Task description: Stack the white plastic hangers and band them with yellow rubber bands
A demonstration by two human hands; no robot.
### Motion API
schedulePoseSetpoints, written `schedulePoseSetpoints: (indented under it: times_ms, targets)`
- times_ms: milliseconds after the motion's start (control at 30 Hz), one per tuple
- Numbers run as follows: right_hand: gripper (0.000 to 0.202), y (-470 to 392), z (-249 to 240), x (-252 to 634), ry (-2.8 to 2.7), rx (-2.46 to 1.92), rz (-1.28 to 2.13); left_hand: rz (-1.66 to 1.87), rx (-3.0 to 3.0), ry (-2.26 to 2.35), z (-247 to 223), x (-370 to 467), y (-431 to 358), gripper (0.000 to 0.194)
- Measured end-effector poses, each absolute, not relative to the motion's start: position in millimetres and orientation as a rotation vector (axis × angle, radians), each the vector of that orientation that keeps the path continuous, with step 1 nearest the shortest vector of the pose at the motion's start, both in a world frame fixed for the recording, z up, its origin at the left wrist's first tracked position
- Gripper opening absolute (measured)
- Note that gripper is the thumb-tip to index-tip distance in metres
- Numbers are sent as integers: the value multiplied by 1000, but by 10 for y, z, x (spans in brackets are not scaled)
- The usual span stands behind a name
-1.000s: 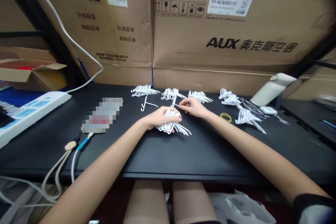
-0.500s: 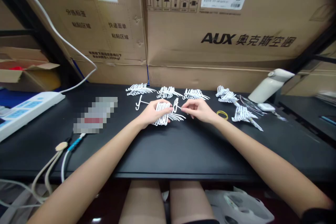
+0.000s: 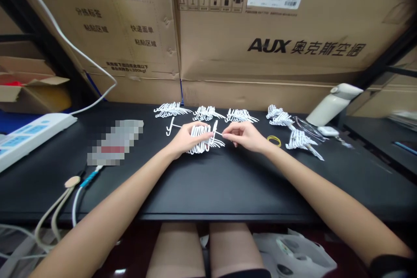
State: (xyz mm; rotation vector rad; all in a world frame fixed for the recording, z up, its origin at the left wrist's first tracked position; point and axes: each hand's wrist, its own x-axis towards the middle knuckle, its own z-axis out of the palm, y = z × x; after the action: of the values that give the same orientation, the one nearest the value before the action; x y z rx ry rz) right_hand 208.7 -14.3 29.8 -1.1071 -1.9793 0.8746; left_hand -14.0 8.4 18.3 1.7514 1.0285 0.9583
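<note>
While two large cartons, a left one (image 3: 130, 17) and a right one (image 3: 221, 58), stand side by side behind my black worktop (image 3: 195, 186), all my work lies in front of them. At the far left is one small open box (image 3: 48, 81), with a single white power strip (image 3: 32, 135) nearer me and one pale bottle (image 3: 330, 106) leaning at the far right. One pixelated slab (image 3: 115, 141) lies left of my arms, its details hidden. My left grip (image 3: 186, 140) is closed around a bundle of white hooks (image 3: 198, 147), thumb across the near side; the thumb covers part of it, so I cannot count the pieces. My right grip (image 3: 241, 134) is pinched together on the stem of one single hook (image 3: 215, 129), whose head stands at the bundle's right side. Beyond my hands three heaps of hooks (image 3: 206, 113) sit in a row near the cartons; to the right lies a clump (image 3: 282, 118), perhaps two heaps run together, and nearer me one separate pile (image 3: 300, 138). One loose hook (image 3: 172, 125) rests just left of my left grip. Smaller yet, one white case (image 3: 328, 131) lies by the bottle, and a thin yellow loop (image 3: 276, 137), maybe several strands, lies right of my right grip.
</note>
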Motion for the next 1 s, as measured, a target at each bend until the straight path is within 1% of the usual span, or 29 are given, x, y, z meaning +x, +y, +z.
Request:
schedulePoseSetpoints:
  times_ms: [167, 367, 600, 800, 1000]
  targets:
    - [28, -86, 242, 2101, -1926, -1104, 1042, 918, 1746, 1044, 160, -138, 99, 41]
    - [30, -102, 173, 2030, -1839, -1080, 1227, 908, 1766, 1053, 175, -134, 92, 39]
    - [29, -147, 184, 1987, -1876, -1072, 1155, 910, 1781, 1052, 194, -117, 83, 38]
    - [28, -138, 208, 2016, -1902, -1066, 1104, 866, 1670, 1060, 211, -108, 79, 42]
    - [28, -165, 179, 1975, -1915, -1000, 1152, 816, 1712, 1145, 195, -137, 96, 41]
